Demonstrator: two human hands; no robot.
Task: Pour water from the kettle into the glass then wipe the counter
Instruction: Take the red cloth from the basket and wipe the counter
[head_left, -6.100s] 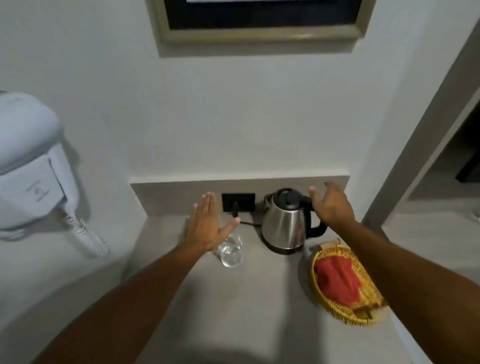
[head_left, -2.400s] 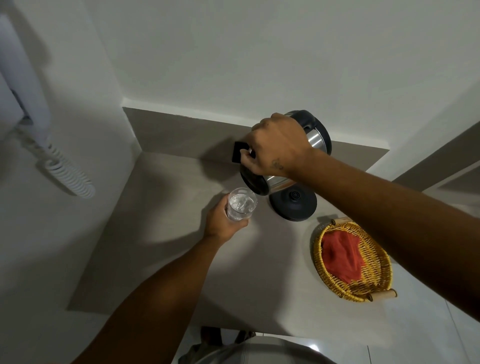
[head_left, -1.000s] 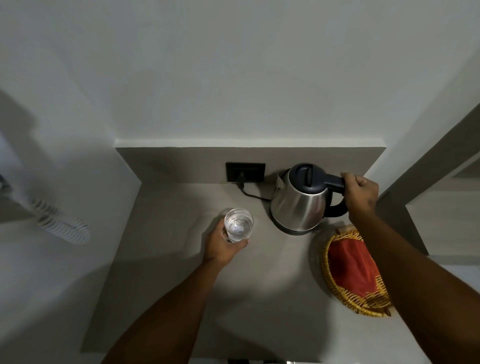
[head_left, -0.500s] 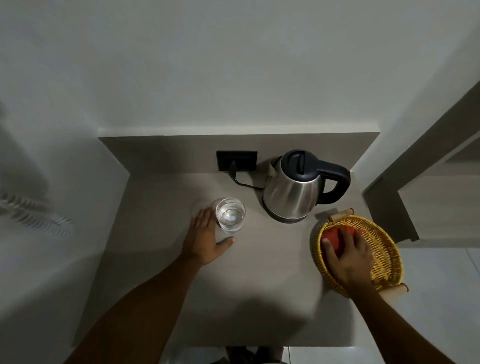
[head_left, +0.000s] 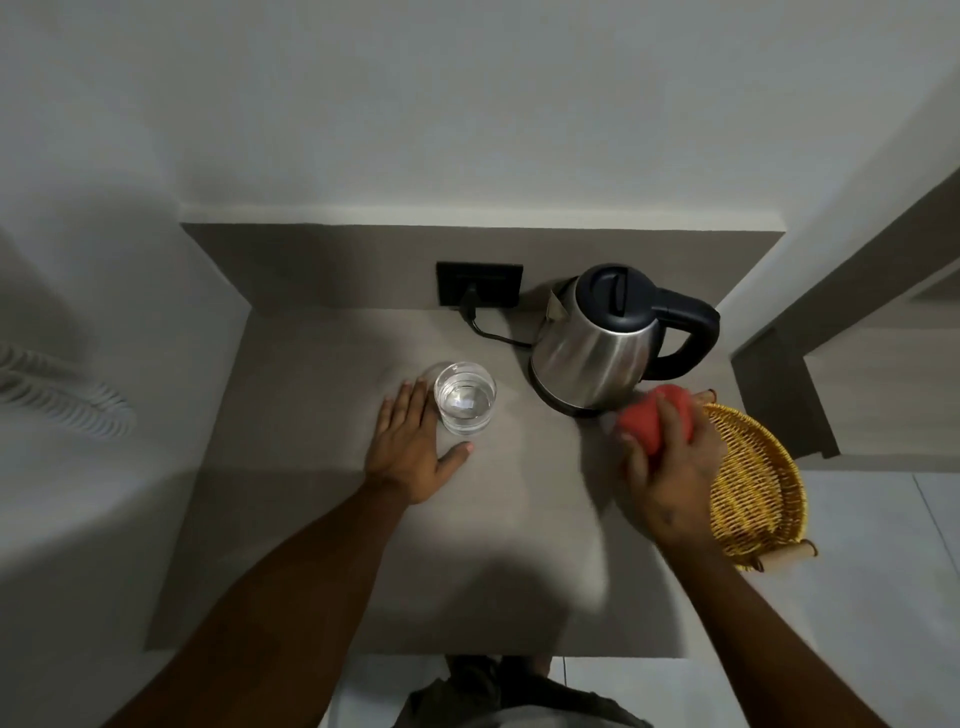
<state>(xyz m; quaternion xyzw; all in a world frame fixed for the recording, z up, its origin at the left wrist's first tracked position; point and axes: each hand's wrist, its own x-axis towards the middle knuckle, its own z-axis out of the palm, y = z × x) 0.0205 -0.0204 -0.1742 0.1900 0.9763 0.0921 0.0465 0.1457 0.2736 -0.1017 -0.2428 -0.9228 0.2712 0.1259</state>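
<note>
The matte grey-beige surface (head_left: 311, 519) carries a clear round glass (head_left: 464, 398) with water in it, and behind it to the right a brushed-steel kettle (head_left: 597, 353) with a black lid and looped handle, seated on its base. The left hand (head_left: 410, 452) lies flat, fingers spread, just beside the glass. The right hand (head_left: 670, 467) clutches a bunched red cloth (head_left: 660, 421) near the rim of a round woven yellow basket (head_left: 753, 488).
</note>
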